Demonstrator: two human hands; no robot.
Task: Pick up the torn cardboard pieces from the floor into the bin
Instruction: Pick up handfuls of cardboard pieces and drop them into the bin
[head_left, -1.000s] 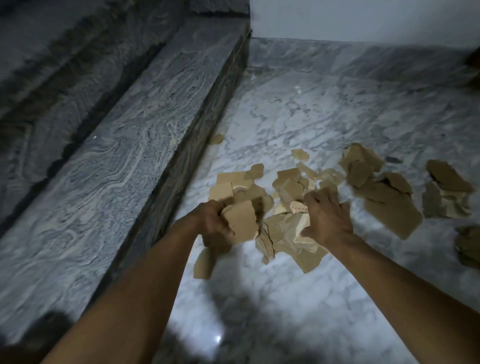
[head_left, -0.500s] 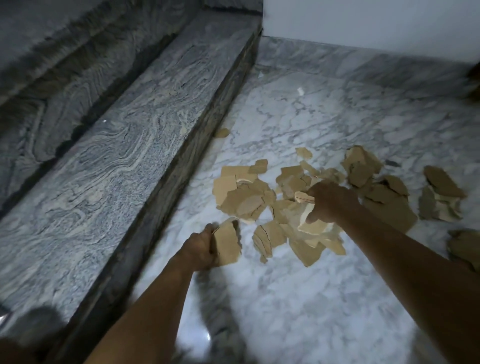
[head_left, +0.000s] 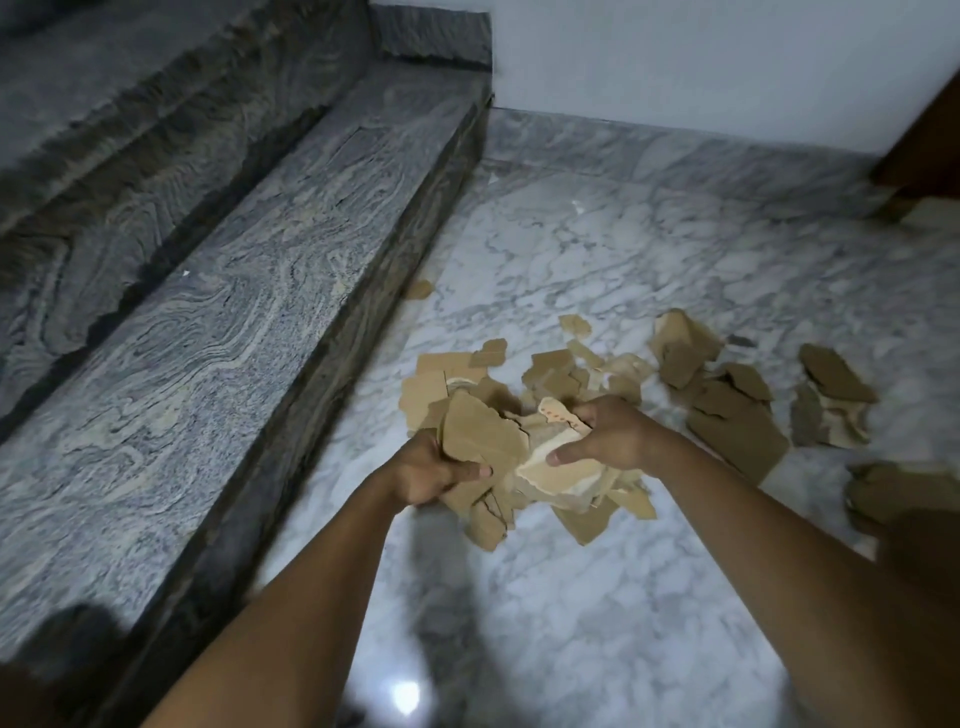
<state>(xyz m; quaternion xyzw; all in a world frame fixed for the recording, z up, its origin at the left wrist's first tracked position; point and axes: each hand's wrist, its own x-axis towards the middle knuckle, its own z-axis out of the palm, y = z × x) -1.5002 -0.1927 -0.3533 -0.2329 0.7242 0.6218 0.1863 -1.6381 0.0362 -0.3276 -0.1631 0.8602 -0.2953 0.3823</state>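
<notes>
The grey stone step (head_left: 234, 322) runs along the left side, and one small scrap (head_left: 420, 289) lies at its foot. The left hand (head_left: 431, 470) grips a large torn cardboard piece (head_left: 480, 436), with the thumb clamped over its lower edge. Just beside it, the right hand (head_left: 608, 441) grasps a paler piece (head_left: 556, 470), thumb on top and fingers behind. The two held pieces meet above the central pile (head_left: 587, 519) on the marble floor (head_left: 571, 623). Further pieces (head_left: 727, 415) lie spread to the right. No bin is in view.

Assessment: the step in hand appears to be gathering a two-handed bundle. It would be done best by pressing both handfuls flat, face to face, and squeezing from both sides so the smaller fragments stay trapped between the larger sheets. An overfilled bundle is likely to shed scraps. Most of the cardboard remains on the floor, so several loads seem necessary.
</notes>
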